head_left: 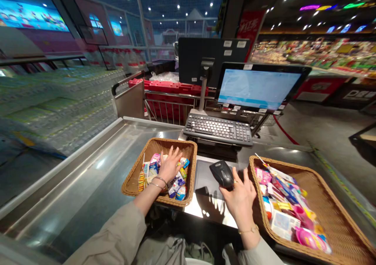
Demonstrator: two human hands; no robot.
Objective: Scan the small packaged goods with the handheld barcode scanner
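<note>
My left hand [169, 165] reaches into the left wicker basket [133, 179] and lies on the small colourful snack packets [178, 186] there, fingers spread. My right hand [241, 196] holds a black handheld barcode scanner [222, 173] over the dark scanner plate [205, 179] between the two baskets, fingers wrapped round its handle. The right wicker basket [329, 214] holds several more packets [286, 208].
A black keyboard [219, 128] and a lit cashier screen [258, 88] stand behind the baskets. The steel checkout counter [96, 179] runs off to the left. Red shopping baskets and a metal cart [167, 96] stand behind the counter. Store shelves fill the far right.
</note>
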